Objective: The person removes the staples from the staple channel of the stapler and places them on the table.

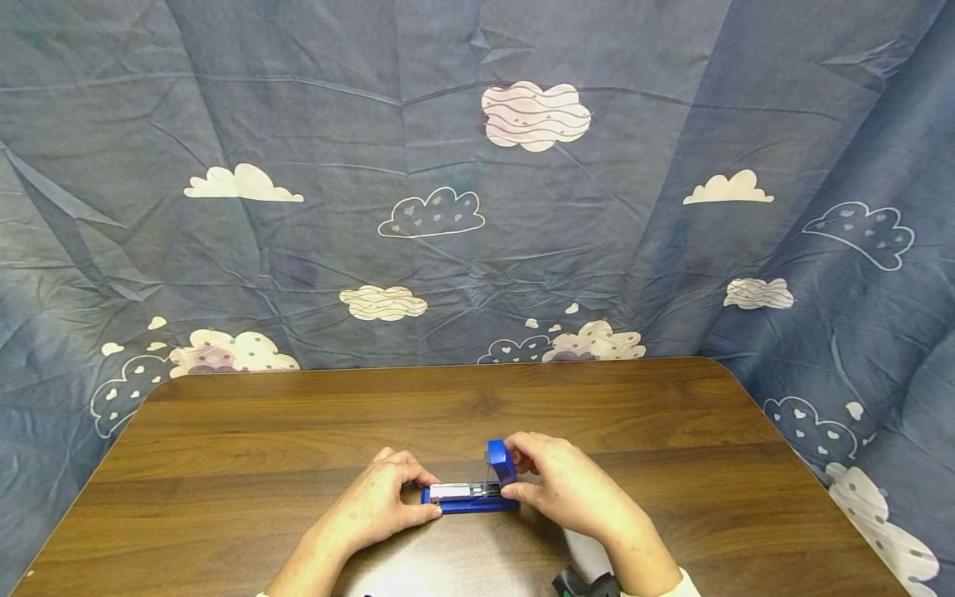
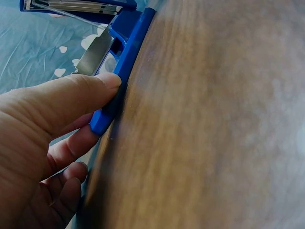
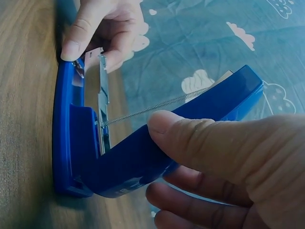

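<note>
The thumb and fingers of the left hand (image 1: pixel 376 502) are drawn nearly together, pinching the front end of the long blue base (image 1: pixel 477 506) from its two long sides, while the right hand (image 1: pixel 570 482) has its thumb on one side of the curved blue plastic cover (image 3: pixel 138 160) and its fingers on the other, parted only by the cover's width. Both parts belong to one blue stapler, lying on the brown wood-grain table (image 1: pixel 298 431) between the hands, its cover swung up at the rear hinge. A thin coiled metal spring (image 3: pixel 157 109) stretches from the cover to the silvery metal magazine (image 3: pixel 103 90) above the base. For good control, the left pinch should press the base down and stay clear of the magazine's front; the right should move the cover only along its hinge arc, slowly, without twisting, since the spring probably pulls and could snap the cover back. Farther out, a dark object (image 1: pixel 585 583), only partly visible, sits near the right wrist, and a blue-grey cloud-printed curtain (image 1: pixel 448 274) hangs behind the table.
</note>
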Demonstrator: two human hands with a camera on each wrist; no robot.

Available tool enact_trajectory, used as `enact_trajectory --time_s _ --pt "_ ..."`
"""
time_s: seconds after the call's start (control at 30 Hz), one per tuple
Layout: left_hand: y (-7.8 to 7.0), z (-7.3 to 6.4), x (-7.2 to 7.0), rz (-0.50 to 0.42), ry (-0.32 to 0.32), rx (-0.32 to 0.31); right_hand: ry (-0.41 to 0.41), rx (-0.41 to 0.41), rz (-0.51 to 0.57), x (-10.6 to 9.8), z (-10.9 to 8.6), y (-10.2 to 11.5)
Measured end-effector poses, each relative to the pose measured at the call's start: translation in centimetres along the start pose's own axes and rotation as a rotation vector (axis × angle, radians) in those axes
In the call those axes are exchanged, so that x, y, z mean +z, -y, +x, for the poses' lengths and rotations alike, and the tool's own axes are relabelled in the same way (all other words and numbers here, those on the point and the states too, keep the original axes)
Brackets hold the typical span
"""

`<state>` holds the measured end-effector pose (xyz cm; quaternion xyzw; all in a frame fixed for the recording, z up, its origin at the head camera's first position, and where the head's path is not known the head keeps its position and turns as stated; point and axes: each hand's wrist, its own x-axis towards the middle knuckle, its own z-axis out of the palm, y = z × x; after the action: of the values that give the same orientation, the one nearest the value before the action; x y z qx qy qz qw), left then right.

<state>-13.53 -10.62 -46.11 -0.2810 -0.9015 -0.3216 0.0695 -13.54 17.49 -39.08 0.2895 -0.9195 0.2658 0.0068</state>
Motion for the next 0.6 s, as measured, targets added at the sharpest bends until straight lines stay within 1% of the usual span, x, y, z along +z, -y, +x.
enact_trajectory --time_s 0.23,0.6 --pt "-0.02 0.01 0.0 0.006 -0.003 0.0 -0.006 -0.012 0.019 -0.08 -0.03 -0.26" --pt "0.05 0.0 0.01 0.011 -0.003 0.002 0.007 0.012 0.05 -0.32 -0.13 -0.42"
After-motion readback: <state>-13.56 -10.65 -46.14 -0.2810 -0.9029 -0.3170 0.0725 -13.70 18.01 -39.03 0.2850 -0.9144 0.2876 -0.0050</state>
